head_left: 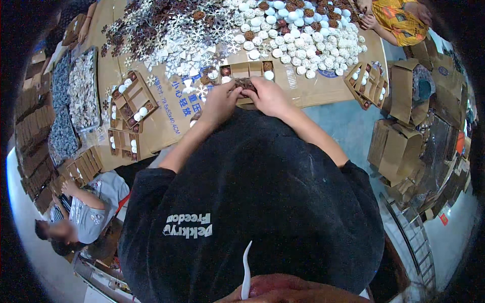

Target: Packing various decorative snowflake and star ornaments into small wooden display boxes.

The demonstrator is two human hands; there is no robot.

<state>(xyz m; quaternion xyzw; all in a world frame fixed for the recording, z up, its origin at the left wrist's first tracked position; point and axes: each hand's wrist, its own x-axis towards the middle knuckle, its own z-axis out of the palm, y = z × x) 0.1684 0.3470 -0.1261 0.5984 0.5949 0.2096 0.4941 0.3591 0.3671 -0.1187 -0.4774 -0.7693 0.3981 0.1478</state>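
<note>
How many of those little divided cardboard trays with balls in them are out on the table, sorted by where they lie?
Middle tray, touched by the left hand and the right hand: 1
Left trays: 2
Right tray: 1
Total: 4 that can be made out

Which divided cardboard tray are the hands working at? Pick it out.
The tray directly in front of the person, under both hands, below the ball pile. The others lie off to the left and right, untouched.
</note>
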